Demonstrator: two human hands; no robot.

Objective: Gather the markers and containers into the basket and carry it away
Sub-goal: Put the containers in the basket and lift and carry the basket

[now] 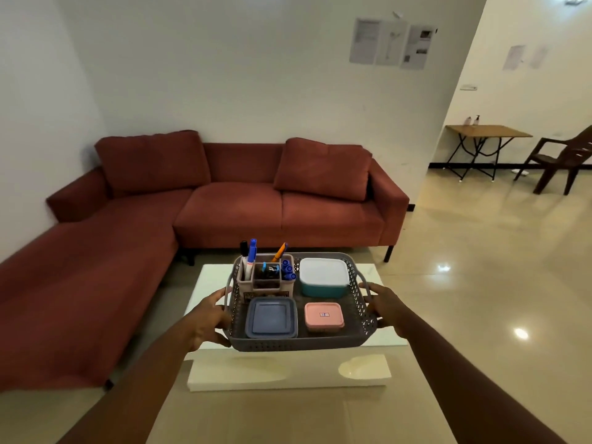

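Between my left hand and right hand, both clamping the basket, I'm worrying tall markers are tipping if it tilts.

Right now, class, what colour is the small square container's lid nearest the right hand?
Pink lid, seen in the head view.

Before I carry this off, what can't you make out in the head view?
- Contents of the teal container, blue container and pink container: lids on.
- Fingers of the left hand and right hand under the basket: hidden by its walls.
- Label on the marker holder: blocked by the blue container.
- Wall papers: too blurred.
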